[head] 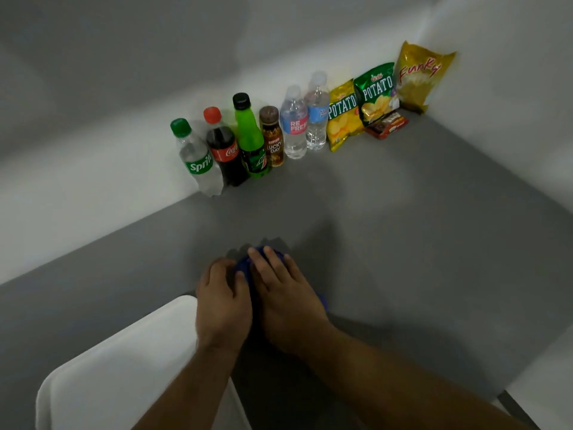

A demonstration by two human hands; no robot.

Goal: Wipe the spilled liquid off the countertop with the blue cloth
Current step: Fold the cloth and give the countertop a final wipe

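Both hands, left hand [221, 301] and right hand [286, 297], press flat, fingers spread, on the bunched blue cloth [245, 263] mid grey worktop [403, 228]; risk: a long forward stroke could topple the clear Sprite bottle [195, 156].

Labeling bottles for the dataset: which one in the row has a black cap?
The bright green Mountain Dew bottle, third from the left, between the Coca-Cola bottle and the brown Lucky Day bottle. The other caps are green, red, brown or pale.
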